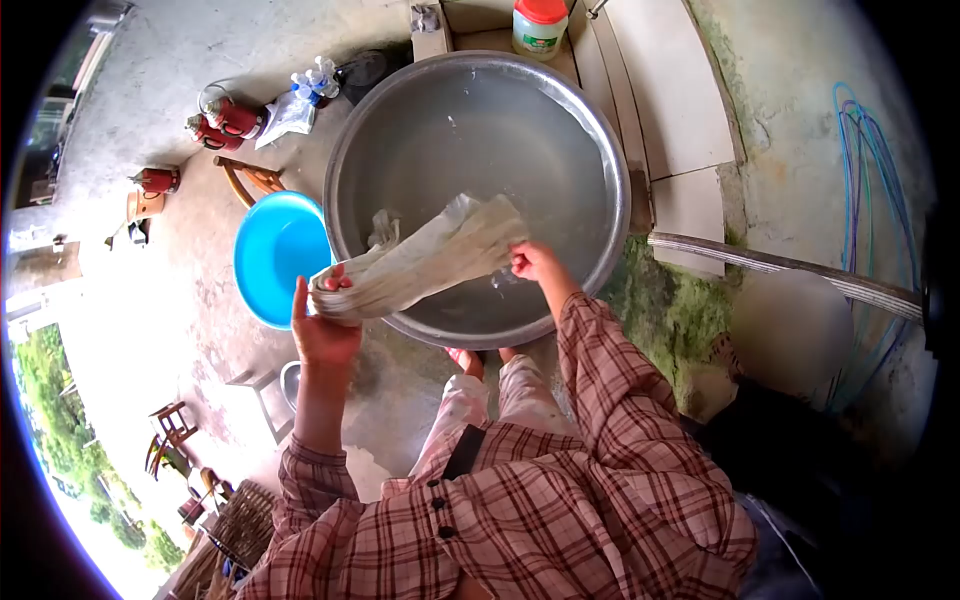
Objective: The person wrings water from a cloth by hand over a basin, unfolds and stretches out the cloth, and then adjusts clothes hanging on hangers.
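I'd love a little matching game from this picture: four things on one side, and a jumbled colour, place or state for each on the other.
Things:
1. Pale cloth
2. Plastic basin
3. Metal tub
4. Container

Descriptions:
A. Bright blue all over
B. Topped with a red lid
C. Held between the left hand and the right hand
D. Wide, round and silver-grey, in front of the person's feet

Right pairs: 1-C, 2-A, 3-D, 4-B
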`<move>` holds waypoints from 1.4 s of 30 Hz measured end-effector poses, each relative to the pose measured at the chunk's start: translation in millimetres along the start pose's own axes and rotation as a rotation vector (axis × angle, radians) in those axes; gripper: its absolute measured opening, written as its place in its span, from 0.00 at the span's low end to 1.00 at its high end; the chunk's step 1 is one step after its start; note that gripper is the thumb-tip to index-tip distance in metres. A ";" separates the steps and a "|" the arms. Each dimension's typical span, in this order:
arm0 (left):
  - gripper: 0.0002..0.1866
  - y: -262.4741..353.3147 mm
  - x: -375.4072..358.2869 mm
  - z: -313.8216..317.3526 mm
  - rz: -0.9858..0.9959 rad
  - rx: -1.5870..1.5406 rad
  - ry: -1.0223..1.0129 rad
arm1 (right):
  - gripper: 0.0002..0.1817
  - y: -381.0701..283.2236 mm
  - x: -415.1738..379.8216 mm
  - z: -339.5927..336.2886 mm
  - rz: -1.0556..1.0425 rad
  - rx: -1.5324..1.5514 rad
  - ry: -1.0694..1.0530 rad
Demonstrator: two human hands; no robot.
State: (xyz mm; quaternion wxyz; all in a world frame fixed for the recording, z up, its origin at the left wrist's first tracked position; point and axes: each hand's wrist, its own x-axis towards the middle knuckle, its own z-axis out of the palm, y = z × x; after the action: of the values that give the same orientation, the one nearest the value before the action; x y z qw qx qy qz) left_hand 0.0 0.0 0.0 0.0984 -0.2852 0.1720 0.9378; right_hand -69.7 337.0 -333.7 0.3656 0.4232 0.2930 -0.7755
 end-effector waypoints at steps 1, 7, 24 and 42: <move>0.24 3.5 -2.2 3.5 0.050 0.009 0.051 | 0.08 -9.0 15.4 -14.1 0.025 -0.039 0.005; 0.17 -12.1 1.6 -13.7 0.124 -0.041 0.143 | 0.16 -136.8 -132.8 33.3 -0.970 -0.507 0.530; 0.25 -95.6 19.7 37.6 -0.068 0.121 -0.050 | 0.53 14.6 -252.0 191.2 -1.190 -1.225 -0.648; 0.33 1.0 -19.6 150.0 0.568 1.633 -0.013 | 0.20 -66.3 -362.3 322.8 -1.701 -1.610 -0.319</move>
State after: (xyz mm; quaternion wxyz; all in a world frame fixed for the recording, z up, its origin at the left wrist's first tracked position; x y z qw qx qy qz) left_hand -59.4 54.2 128.1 0.0352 -0.0662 0.8561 0.5114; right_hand -130.9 243.1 143.1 -0.0744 -0.3620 0.8360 -0.4057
